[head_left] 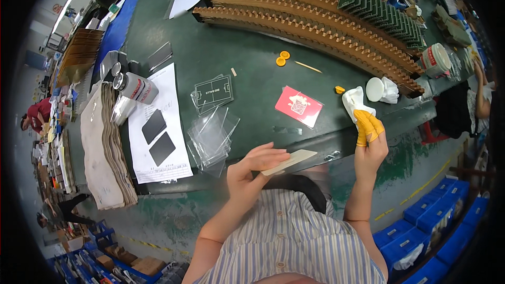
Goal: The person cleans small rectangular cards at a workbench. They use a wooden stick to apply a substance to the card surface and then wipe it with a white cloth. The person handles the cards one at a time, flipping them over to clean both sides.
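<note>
In front of my body, my left hand (246, 173) is closed around a thin, pale flat plate (290, 162), seen nearly edge-on. To its right, my right hand (372, 147) wears yellow finger cots (369, 126) and pinches a crumpled white cloth (354, 99) at the table's edge. Beside the cloth are a white round pad or lid (375, 89) and a loose yellow finger cot (340, 90). A red card with a pale printed pattern (299, 106) lies between the hands, farther in. Clear plastic sleeves (211, 139) and a dark green card with white lines (213, 92) lie to the left.
Long brown slotted racks (294, 23) span the far side, with green plates (381, 16) standing in them. At left are a metal bottle (139, 88), a stack of worn sheets (100, 147) and dark cards (162, 149) on white paper. A white tub (435, 59) stands at right.
</note>
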`<state>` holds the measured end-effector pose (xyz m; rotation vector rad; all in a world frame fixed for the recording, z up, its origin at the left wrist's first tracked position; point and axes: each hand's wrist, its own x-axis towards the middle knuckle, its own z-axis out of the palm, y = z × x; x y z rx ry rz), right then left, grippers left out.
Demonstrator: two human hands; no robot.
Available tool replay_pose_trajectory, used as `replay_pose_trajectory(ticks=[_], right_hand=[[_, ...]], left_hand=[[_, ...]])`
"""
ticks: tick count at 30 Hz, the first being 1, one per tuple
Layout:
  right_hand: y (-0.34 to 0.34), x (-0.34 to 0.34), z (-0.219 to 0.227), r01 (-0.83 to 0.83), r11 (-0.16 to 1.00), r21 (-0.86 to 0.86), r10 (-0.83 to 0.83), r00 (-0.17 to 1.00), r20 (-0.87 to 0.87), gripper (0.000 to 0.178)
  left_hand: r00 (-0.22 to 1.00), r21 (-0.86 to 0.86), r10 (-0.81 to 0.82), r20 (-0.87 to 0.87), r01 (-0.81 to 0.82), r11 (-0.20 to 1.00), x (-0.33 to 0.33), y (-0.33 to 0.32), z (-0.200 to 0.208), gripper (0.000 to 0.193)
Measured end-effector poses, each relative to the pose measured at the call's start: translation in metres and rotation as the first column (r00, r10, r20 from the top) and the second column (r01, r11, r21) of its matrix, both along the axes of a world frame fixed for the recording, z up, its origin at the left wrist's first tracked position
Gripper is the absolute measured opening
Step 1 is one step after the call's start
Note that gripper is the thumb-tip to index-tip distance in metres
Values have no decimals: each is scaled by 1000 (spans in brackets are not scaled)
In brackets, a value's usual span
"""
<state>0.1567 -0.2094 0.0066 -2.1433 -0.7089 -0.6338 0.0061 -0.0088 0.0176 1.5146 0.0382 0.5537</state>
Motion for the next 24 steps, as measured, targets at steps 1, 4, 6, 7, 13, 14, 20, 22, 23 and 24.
replay_pose_trajectory(ticks=[1, 4, 6, 7, 13, 14, 20, 22, 23, 24], right_hand=[[1, 0, -1, -5, 1000, -11, 5, 1000, -2, 27], [2, -1, -3, -21, 1000, -23, 20, 999, -25, 27], [3, -2, -5, -32, 999, -6, 32, 997, -64, 27], [4, -2, -7, -24, 1000, 0, 24, 997, -72, 26], [25, -24, 0, -43, 858, 512, 212, 937, -277, 22], [25, -33, 2, -60, 837, 544, 261, 918, -299, 22], [33, -76, 23, -284, 840, 462, 452, 837, -308, 14], [35, -72, 19, -268, 921, 283, 333, 918, -216, 19], [41, -62, 18, -224, 952, 207, 258, 955, -150, 21], [47, -51, 17, -173, 976, 134, 184, 980, -77, 22]], left_hand=[[1000, -73, -13, 1, 13, 997, 0, 0, -1, 8], [1000, -128, -7, 0, 7, 992, 2, -4, -2, 8], [1000, -153, -3, 9, 5, 988, 0, -4, -5, 9], [1000, -168, -2, 15, 4, 986, 0, -4, -7, 9], [994, -10, 79, 73, -79, 997, 0, 0, -8, 14], [992, -19, 91, 82, -90, 996, -1, -1, -7, 15], [986, -29, 106, 131, -103, 994, -3, -2, -6, 16], [984, 9, 121, 127, -123, 992, -5, -1, -4, 17], [980, -6, 150, 129, -150, 989, -6, 0, -4, 17], [975, -20, 179, 130, -178, 984, -9, 0, -4, 17]])
